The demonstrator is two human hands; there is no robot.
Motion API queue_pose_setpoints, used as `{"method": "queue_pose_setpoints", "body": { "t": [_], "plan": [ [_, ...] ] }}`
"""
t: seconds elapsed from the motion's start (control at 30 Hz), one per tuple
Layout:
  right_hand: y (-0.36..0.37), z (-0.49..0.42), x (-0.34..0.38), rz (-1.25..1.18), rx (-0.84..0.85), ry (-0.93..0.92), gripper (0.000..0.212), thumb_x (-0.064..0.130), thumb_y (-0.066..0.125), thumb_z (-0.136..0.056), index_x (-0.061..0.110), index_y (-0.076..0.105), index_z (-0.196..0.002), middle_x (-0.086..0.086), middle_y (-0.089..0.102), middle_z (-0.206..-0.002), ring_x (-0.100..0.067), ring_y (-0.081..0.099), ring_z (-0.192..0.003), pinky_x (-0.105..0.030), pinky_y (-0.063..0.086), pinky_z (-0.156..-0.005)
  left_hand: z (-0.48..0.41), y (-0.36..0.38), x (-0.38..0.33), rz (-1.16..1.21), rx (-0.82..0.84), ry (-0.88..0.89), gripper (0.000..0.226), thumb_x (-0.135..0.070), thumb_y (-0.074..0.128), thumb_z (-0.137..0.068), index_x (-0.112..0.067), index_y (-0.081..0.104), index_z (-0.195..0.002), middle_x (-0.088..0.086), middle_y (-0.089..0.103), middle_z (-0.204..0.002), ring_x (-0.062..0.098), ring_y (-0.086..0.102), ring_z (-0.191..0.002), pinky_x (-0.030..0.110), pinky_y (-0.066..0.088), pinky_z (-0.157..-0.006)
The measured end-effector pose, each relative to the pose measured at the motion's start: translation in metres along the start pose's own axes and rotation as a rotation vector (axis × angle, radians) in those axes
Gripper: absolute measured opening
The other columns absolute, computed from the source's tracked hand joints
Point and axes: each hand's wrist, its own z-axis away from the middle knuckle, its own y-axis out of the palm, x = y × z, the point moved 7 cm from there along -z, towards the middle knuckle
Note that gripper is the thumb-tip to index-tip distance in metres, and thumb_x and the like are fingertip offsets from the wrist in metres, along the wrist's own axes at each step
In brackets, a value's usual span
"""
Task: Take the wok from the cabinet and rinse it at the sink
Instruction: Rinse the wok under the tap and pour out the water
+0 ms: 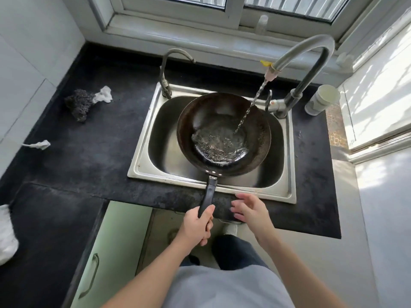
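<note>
Dark steel wok (223, 132) sitting over the sink (142, 161), bowl filling most of the basin, rim tipped a little toward the near side. Water pooling and churning in the bottom of the bowl, a thin stream (250, 107) dropping into it from the tall curved faucet (311, 56) at the far right. Black handle (209, 194) running out over the near sink rim and across the dark surface (89, 156). Left hand (196, 225) wrapped round the end of that handle, fingers curled tight about it, thumb on top. Right hand (251, 210) just right of the handle, not touching it, fingers spread loosely and holding nothing, hovering over the near edge of the surface. Second, smaller tap (169, 70) standing at the far left corner of the sink. Paper cup (322, 98) standing right of the faucet base. Out on the left of the surface, a dark scouring pad (80, 103) with a crumpled white tissue (103, 94) touching it, another scrap of tissue (39, 145) nearer, well apart. Pale green cabinet door (106, 252) with a metal pull below the surface on the near left. Window frame across the far side.
</note>
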Motion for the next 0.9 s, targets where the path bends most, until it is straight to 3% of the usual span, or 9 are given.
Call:
{"method": "queue_pose_setpoints", "body": {
  "t": [0.17,0.33,0.53,0.6,0.7,0.8,0.9],
  "plan": [
    [0.051,-0.013,0.006,-0.204,0.097,0.157,0.016,0.017,0.062,-0.098,0.006,0.069,-0.106,-0.010,0.076,-0.095,-0.021,0.074,-0.089,-0.028,0.059,-0.078,0.001,-0.005,0.001,0.049,0.039,-0.022,0.034,-0.038,0.052,-0.097,-0.011,0.052,-0.078,0.001,0.047,-0.056,0.013,0.036,-0.039,0.024,0.030,-0.036],
    [0.074,-0.023,0.018,-0.260,0.137,0.269,0.022,0.021,0.071,-0.093,0.000,0.070,-0.093,-0.016,0.075,-0.088,-0.022,0.075,-0.077,-0.027,0.060,-0.063,0.000,-0.012,0.001,0.050,0.045,-0.041,0.034,-0.038,0.051,-0.098,-0.010,0.051,-0.079,0.000,0.046,-0.054,0.013,0.033,-0.039,0.023,0.028,-0.036],
    [0.086,-0.024,0.011,-0.380,0.310,0.368,0.036,0.025,0.070,-0.094,-0.004,0.066,-0.114,-0.018,0.077,-0.102,-0.027,0.076,-0.090,-0.032,0.061,-0.071,0.001,-0.013,-0.001,0.041,0.015,-0.041,0.032,-0.032,0.051,-0.099,-0.007,0.051,-0.080,0.002,0.044,-0.053,0.014,0.031,-0.036,0.021,0.026,-0.034],
    [0.098,-0.021,0.010,-0.464,0.385,0.354,0.032,0.024,0.069,-0.095,-0.004,0.064,-0.111,-0.018,0.076,-0.102,-0.028,0.075,-0.091,-0.033,0.060,-0.074,0.005,-0.012,-0.001,0.039,0.006,-0.045,0.030,-0.029,0.050,-0.099,-0.006,0.052,-0.080,0.004,0.044,-0.053,0.014,0.030,-0.035,0.021,0.026,-0.033],
    [0.107,-0.021,0.011,-0.541,0.416,0.315,0.021,0.021,0.069,-0.094,0.001,0.063,-0.099,-0.013,0.069,-0.083,-0.029,0.072,-0.081,-0.034,0.058,-0.073,0.009,-0.014,-0.002,0.033,-0.019,-0.037,0.029,-0.027,0.051,-0.099,-0.005,0.052,-0.080,0.005,0.044,-0.052,0.015,0.031,-0.034,0.020,0.025,-0.033],
    [0.113,-0.016,0.013,-0.634,0.381,0.306,0.014,0.014,0.068,-0.095,0.008,0.058,-0.088,-0.005,0.055,-0.062,-0.021,0.063,-0.059,-0.029,0.053,-0.058,0.016,-0.008,0.000,0.052,-0.033,-0.038,0.030,-0.027,0.051,-0.099,-0.005,0.051,-0.077,0.004,0.044,-0.051,0.014,0.031,-0.033,0.019,0.024,-0.033],
    [0.116,-0.013,0.015,-0.683,0.335,0.293,0.015,0.011,0.066,-0.095,0.011,0.056,-0.085,-0.002,0.047,-0.056,-0.015,0.053,-0.048,-0.026,0.047,-0.046,0.021,-0.001,0.000,0.069,-0.050,-0.023,0.032,-0.029,0.051,-0.099,-0.006,0.051,-0.076,0.005,0.045,-0.051,0.014,0.032,-0.033,0.019,0.027,-0.033]
  ]
}}
